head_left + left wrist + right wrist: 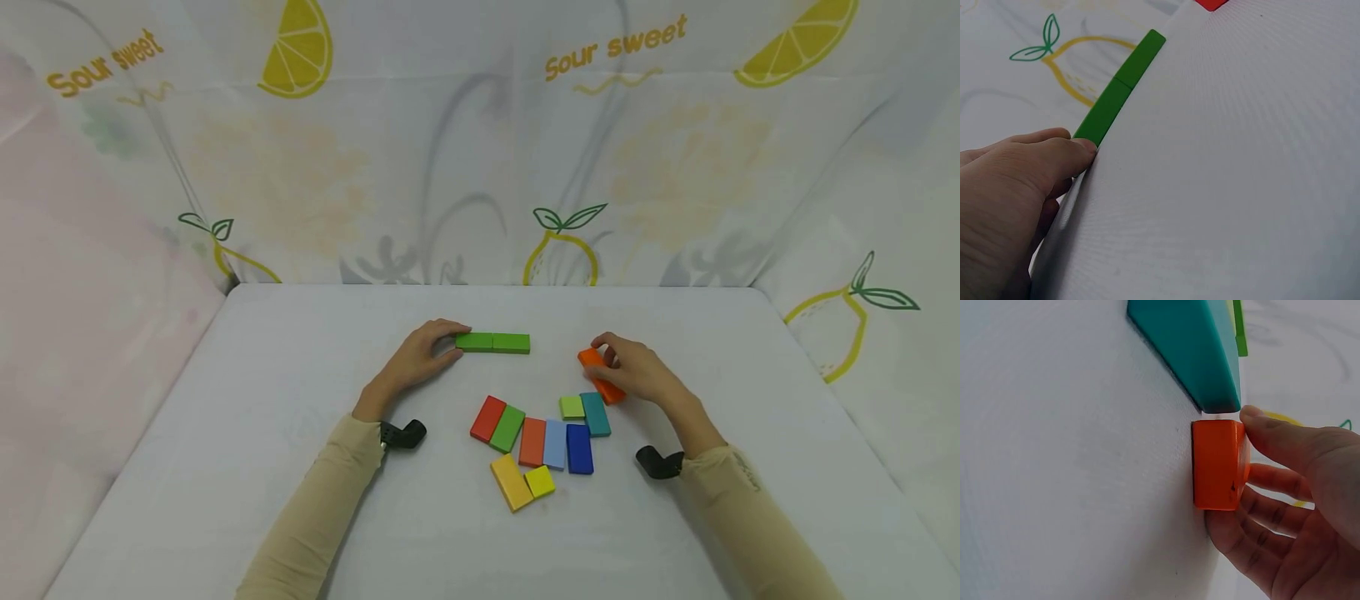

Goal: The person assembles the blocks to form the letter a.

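My left hand (420,357) holds the left end of a green block (476,342), thumb on the near side and fingers on the far side. A second green block (512,344) lies end to end with it, forming a straight bar. To the right, my right hand (636,368) grips an orange block (610,392) between thumb and fingers, and the block lies slanted. In the right wrist view, the end of the orange block (1215,465) faces the camera, close to the corner of a teal block (1194,350).
Nearer me lie a small light green block (572,407), a red block (488,418), a darker green one (507,429), an orange-red one (532,442), a light blue one (555,444), a dark blue one (580,449) and two yellow blocks (512,482). A printed cloth hangs behind the white table (300,333).
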{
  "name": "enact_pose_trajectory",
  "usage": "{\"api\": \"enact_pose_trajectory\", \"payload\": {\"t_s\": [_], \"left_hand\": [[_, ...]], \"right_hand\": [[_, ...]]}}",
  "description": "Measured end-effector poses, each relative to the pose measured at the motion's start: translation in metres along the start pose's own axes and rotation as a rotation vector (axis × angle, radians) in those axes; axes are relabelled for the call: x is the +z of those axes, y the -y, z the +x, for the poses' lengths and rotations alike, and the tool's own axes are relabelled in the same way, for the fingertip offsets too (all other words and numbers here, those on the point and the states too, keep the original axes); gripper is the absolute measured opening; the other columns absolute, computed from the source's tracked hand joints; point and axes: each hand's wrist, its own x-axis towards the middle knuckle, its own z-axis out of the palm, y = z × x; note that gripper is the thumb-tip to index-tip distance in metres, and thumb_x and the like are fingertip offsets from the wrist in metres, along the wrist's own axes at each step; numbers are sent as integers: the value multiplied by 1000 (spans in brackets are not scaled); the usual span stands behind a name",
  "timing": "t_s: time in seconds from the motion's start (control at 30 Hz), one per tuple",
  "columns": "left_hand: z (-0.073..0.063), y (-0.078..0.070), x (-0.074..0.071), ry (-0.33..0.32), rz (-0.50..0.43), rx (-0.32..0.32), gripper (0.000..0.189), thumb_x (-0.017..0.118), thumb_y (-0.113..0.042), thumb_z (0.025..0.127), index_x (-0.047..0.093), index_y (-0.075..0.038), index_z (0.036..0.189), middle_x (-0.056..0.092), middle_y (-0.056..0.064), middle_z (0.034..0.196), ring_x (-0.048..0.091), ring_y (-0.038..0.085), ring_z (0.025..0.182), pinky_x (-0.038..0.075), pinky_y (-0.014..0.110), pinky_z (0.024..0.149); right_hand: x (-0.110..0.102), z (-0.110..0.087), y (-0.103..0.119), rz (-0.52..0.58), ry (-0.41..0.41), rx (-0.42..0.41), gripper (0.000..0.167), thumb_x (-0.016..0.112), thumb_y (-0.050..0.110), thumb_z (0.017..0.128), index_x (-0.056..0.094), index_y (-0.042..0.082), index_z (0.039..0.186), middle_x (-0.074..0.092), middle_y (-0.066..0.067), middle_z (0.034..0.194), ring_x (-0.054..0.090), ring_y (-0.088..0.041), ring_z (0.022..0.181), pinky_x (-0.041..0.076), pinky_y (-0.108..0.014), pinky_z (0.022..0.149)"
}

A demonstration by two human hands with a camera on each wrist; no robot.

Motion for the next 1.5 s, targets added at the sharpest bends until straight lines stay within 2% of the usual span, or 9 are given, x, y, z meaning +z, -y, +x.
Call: {"api": "enact_pose_trajectory", "payload": {"t_s": [0.6,1.0,1.23,1.5], "left_hand": [[0,-4,-1,10,1,-15,38,68,-7,85,61,-6,123,63,9,123,56,25,116,42,43,102],[0,-4,-1,2,-2,-8,38,69,-7,85,61,-6,122,63,9,123,55,25,116,42,42,102],[0,-5,-1,-2,3,-3,38,69,-7,85,61,-6,122,63,9,123,56,25,116,42,42,101],[0,-5,-1,12,-5,-24,37,68,-8,86,61,-7,123,63,8,123,55,24,117,41,41,103]], "right_hand": [[4,17,10,41,23,47,45,60,33,92,49,5,126,60,-17,104,54,-25,84,49,-30,69],[8,24,14,57,-12,-6,39,57,28,94,51,3,124,61,-19,105,56,-26,84,49,-31,68],[12,29,21,55,-17,3,39,57,29,95,52,4,125,61,-17,102,54,-24,79,46,-27,65],[16,34,26,65,-23,-12,37,55,26,95,52,4,125,62,-18,106,57,-25,84,50,-32,71]]}}
